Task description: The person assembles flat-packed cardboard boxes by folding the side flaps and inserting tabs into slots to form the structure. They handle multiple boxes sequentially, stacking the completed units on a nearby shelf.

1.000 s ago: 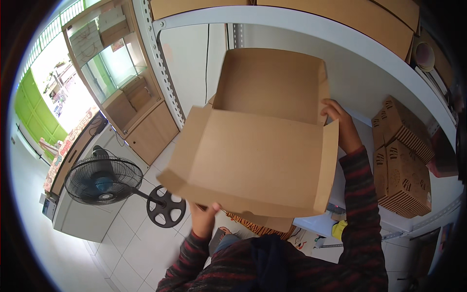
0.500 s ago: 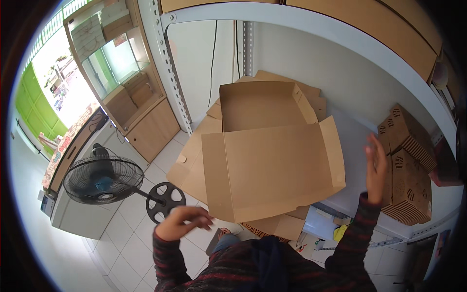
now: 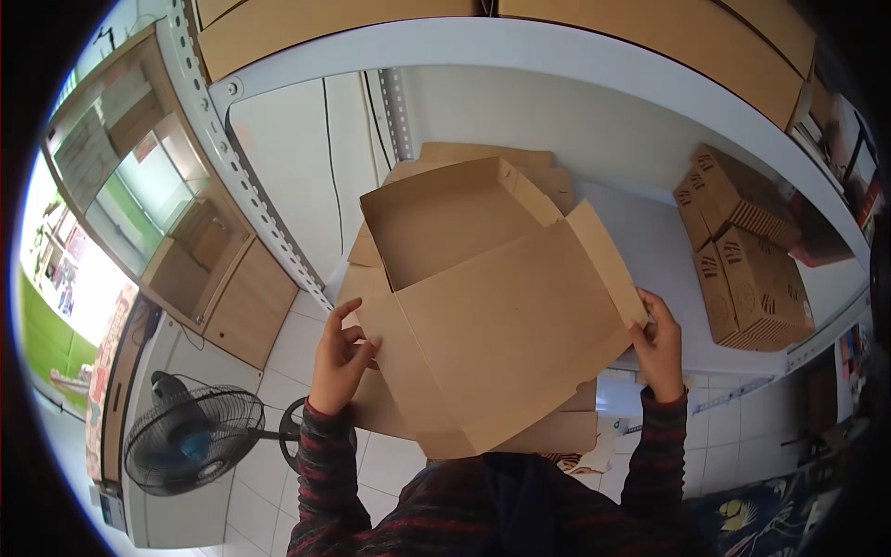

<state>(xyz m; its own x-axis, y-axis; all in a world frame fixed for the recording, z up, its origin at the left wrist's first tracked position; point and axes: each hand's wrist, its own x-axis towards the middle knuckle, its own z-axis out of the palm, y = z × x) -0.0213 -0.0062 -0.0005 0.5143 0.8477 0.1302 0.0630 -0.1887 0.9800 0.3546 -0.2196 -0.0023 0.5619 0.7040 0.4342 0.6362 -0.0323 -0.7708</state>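
The right hand (image 3: 661,353) pinches the open box (image 3: 501,325) at its right edge; the left hand (image 3: 339,367), fingers spread, is at its left edge. The box lies over cardboard sheets (image 3: 548,432) on the shelf (image 3: 640,241), left of stacked cartons (image 3: 761,292).

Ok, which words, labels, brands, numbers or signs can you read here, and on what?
Stacked brown boxes at right: dark printed marks, too small to read reliably.
Fan: pale hub badge, too small to read.
Open cardboard box: no print visible.
Nothing I can quote.
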